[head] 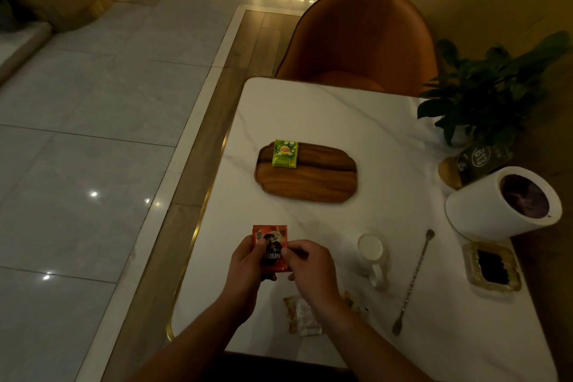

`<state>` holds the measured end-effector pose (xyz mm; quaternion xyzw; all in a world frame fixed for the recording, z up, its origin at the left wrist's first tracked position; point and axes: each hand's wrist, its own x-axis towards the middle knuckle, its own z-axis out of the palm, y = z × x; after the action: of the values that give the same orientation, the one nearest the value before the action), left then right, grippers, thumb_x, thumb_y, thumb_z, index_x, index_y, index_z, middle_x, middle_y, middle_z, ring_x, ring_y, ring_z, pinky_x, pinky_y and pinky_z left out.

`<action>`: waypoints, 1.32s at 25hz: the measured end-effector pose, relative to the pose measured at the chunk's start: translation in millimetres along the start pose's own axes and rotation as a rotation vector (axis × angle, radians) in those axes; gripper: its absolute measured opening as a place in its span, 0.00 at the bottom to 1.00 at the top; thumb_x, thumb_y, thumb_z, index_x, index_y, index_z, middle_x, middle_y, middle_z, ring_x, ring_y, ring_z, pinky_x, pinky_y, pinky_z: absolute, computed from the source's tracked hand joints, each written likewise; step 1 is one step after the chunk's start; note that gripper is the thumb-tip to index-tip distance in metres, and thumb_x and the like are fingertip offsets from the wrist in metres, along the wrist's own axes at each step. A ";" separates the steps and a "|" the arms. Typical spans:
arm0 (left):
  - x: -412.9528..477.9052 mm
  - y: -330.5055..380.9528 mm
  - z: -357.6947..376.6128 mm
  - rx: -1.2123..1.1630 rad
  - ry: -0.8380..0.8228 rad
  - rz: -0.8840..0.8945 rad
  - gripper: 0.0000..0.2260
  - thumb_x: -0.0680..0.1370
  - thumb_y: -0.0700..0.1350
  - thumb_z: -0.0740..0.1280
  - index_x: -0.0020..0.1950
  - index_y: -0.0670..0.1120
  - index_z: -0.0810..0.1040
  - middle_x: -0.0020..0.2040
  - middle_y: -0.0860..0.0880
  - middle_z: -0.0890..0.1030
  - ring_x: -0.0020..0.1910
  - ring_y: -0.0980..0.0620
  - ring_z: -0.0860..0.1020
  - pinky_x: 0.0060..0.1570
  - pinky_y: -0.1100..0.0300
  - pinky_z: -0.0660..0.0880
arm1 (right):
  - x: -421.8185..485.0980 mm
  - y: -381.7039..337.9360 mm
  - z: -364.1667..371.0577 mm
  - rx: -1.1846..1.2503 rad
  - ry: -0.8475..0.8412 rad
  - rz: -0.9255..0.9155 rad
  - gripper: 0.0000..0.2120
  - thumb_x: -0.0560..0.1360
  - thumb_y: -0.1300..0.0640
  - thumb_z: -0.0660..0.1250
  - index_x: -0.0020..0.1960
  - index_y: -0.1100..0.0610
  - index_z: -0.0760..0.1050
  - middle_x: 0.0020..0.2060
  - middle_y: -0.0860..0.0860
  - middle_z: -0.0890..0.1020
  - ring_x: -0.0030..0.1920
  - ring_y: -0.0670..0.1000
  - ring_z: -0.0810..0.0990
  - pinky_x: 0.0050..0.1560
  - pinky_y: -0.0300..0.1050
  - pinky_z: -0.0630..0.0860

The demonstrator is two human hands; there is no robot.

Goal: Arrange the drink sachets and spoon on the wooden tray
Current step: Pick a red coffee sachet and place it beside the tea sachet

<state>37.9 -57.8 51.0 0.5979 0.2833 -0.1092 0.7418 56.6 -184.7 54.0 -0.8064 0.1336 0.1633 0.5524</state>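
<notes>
A wooden tray (pixel 310 186) lies in the middle of the white marble table (pixel 341 121). A green tea sachet (pixel 284 154) rests on the tray's far left corner. I hold a red coffee sachet (pixel 272 245) above the table's near left side, my left hand (pixel 246 260) on its left edge and my right hand (pixel 305 263) pinching its right edge. A pale sachet (pixel 302 315) lies on the table under my right forearm, partly hidden. A long metal spoon (pixel 412 282) lies to the right, handle twisted, bowl pointing away from me.
A white mug (pixel 372 253) stands between my hands and the spoon. A white cylinder holder (pixel 496 208), a glass ashtray (pixel 491 267), a table number sign (pixel 480 161) and a potted plant (pixel 493 93) crowd the right edge. An orange chair (pixel 362 40) sits beyond the table.
</notes>
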 end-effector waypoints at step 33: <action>-0.5 16.6 -12.7 0.047 -0.216 -0.028 0.08 0.81 0.42 0.68 0.60 0.46 0.81 0.48 0.45 0.88 0.44 0.43 0.87 0.38 0.53 0.83 | 28.8 -37.2 -39.5 -0.400 -0.036 -0.494 0.10 0.73 0.51 0.74 0.52 0.52 0.79 0.44 0.47 0.80 0.43 0.44 0.79 0.43 0.38 0.77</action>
<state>42.1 -41.5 63.4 0.5958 0.2074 -0.1901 0.7522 102.1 -209.4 87.0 -0.9041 -0.1108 0.0617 0.4081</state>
